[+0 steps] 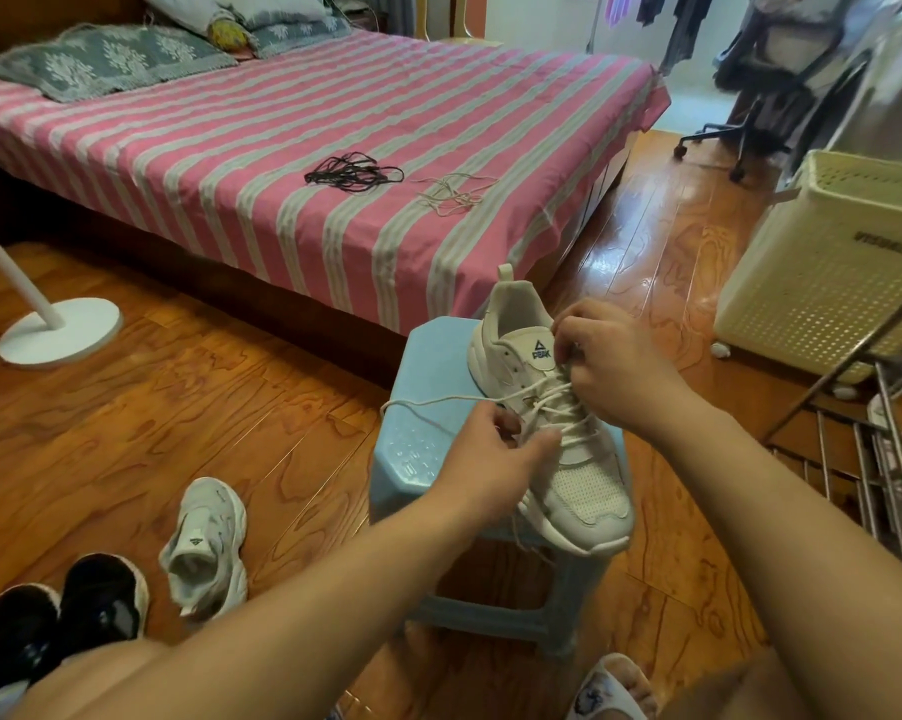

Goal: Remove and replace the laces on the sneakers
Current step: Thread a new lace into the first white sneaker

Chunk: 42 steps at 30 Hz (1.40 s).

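Observation:
A white sneaker (589, 485) stands on a light blue plastic stool (428, 439), toe toward me. Its white lace (438, 401) is threaded through the eyelets, and one end trails left over the stool. My left hand (490, 449) pinches the lace at the sneaker's left side. My right hand (610, 366) grips the lace near the upper eyelets, beside the tongue logo. A bundle of black laces (353, 172) and a loose white lace (451, 192) lie on the striped bed.
On the wooden floor at the left lie another white sneaker (207, 545) and a pair of black shoes (59, 621). A white fan base (59, 337) stands further left. A cream laundry basket (833, 272) and a metal rack (864, 449) stand at the right.

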### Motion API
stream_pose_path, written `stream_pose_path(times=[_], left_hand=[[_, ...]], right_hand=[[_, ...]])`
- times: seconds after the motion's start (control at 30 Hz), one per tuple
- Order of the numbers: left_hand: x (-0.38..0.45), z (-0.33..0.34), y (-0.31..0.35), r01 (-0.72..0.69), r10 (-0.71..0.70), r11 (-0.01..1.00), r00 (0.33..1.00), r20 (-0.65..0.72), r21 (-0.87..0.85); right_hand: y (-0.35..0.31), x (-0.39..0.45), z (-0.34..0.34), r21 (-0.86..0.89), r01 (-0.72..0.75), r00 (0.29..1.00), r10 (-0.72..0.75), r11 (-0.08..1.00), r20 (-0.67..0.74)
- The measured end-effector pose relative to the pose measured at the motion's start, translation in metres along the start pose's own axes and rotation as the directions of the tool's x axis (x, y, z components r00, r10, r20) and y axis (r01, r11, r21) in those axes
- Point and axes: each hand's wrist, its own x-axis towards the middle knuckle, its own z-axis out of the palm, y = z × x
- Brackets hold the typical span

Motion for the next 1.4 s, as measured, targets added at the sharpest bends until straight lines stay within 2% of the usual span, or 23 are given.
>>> stream_pose_path(times=[0.1, 0.2, 0.23, 0.3, 0.37, 0.47, 0.5, 0.57, 0.6, 0.63, 0.7, 0.73, 0.8, 0.87, 0.93, 0.97, 1.0, 1.03, 1.1, 1.13, 1.23, 1.33, 1.4], left_hand=[[0.006, -0.010, 0.001, -0.174, 0.174, 0.957, 0.985, 0.022, 0.231], [0.008, -0.033, 0.005, -0.202, 0.171, 0.845, 0.979, 0.108, 0.495], [0.006, -0.045, 0.008, -0.163, 0.128, 0.829, 0.986, 0.103, 0.535], [-0.002, -0.072, 0.016, 0.021, -0.056, 0.911, 0.996, 0.072, 0.411], [-0.009, -0.108, 0.016, 0.177, -0.207, 0.932, 0.976, 0.063, 0.317], [-0.005, -0.160, -0.002, 0.277, -0.256, 0.903, 0.961, -0.107, 0.328], [-0.001, -0.171, -0.011, 0.303, -0.268, 0.924, 0.948, -0.170, 0.233], [0.011, -0.182, -0.030, 0.309, -0.346, 0.936, 0.894, -0.283, -0.170], [0.018, -0.183, -0.038, 0.262, -0.401, 0.875, 0.864, -0.305, -0.408], [0.025, -0.183, -0.043, 0.191, -0.450, 0.765, 0.842, -0.298, -0.615], [0.036, -0.182, -0.045, 0.043, -0.512, 0.485, 0.824, -0.243, -0.873], [0.039, -0.184, -0.044, -0.023, -0.522, 0.377, 0.821, -0.233, -0.926], [0.040, -0.193, -0.043, -0.134, -0.542, 0.250, 0.801, -0.254, -0.959], [0.038, -0.207, -0.046, -0.209, -0.587, 0.185, 0.760, -0.278, -0.960], [0.037, -0.222, -0.055, -0.207, -0.640, 0.154, 0.724, -0.257, -0.966], [0.036, -0.227, -0.057, -0.162, -0.653, 0.193, 0.715, -0.250, -0.968], [0.036, -0.228, -0.055, -0.083, -0.652, 0.295, 0.710, -0.264, -0.952], [0.035, -0.225, -0.050, 0.019, -0.627, 0.454, 0.717, -0.304, -0.891], [0.030, -0.205, -0.025, 0.146, -0.472, 0.766, 0.790, -0.392, -0.627], [0.025, -0.189, -0.010, 0.132, -0.356, 0.858, 0.848, -0.391, -0.496], [0.001, -0.129, 0.022, 0.006, -0.068, 0.953, 0.979, -0.193, -0.304], [-0.016, -0.074, 0.018, -0.034, 0.031, 0.995, 0.999, -0.033, -0.092], [-0.014, -0.053, 0.009, -0.045, 0.046, 0.999, 0.998, -0.045, 0.021]], right_hand=[[0.001, 0.000, 0.000, 0.002, 0.008, 1.000, -0.008, 1.000, 0.012], [0.003, -0.001, -0.002, -0.014, 0.025, 0.999, -0.025, 1.000, 0.021], [0.005, -0.001, -0.002, -0.017, 0.031, 0.999, -0.031, 0.999, 0.024], [0.007, -0.001, -0.002, -0.017, 0.037, 0.999, -0.036, 0.999, 0.028], [0.008, -0.001, -0.001, -0.013, 0.031, 0.999, -0.031, 0.999, 0.030], [0.007, -0.003, 0.002, -0.011, 0.040, 0.999, -0.040, 0.999, -0.001], [0.006, -0.004, 0.003, -0.013, 0.042, 0.999, -0.042, 0.999, -0.007], [0.004, -0.003, 0.004, -0.023, 0.040, 0.999, -0.040, 0.999, 0.001], [0.002, -0.003, 0.004, -0.025, 0.036, 0.999, -0.036, 0.999, 0.003], [0.001, -0.003, 0.004, -0.023, 0.028, 1.000, -0.028, 0.999, 0.002], [-0.001, -0.003, 0.003, -0.012, 0.012, 1.000, -0.012, 1.000, -0.004], [-0.002, -0.004, 0.003, -0.007, 0.002, 1.000, -0.002, 1.000, -0.007], [-0.003, -0.005, 0.002, -0.002, -0.010, 1.000, 0.010, 1.000, -0.016], [-0.002, -0.006, 0.004, 0.004, -0.017, 1.000, 0.017, 1.000, -0.026], [0.000, -0.007, 0.005, 0.022, -0.008, 0.999, 0.008, 1.000, -0.034], [0.000, -0.007, 0.005, 0.035, 0.000, 0.999, 0.001, 0.999, -0.035], [0.001, -0.007, 0.004, 0.042, 0.007, 0.999, -0.005, 0.999, -0.033], [0.001, -0.006, 0.003, 0.039, 0.011, 1.000, -0.009, 0.999, -0.028], [-0.001, -0.006, 0.004, 0.028, 0.018, 1.000, -0.017, 0.999, -0.023], [-0.003, -0.006, 0.005, 0.023, 0.022, 0.999, -0.022, 0.999, -0.026], [-0.013, -0.007, 0.011, 0.020, 0.004, 1.000, -0.004, 1.000, -0.027], [-0.022, -0.008, 0.012, 0.002, -0.050, 0.999, 0.050, 0.999, -0.003], [-0.022, -0.009, 0.010, 0.035, -0.042, 0.999, 0.043, 0.998, -0.029]])
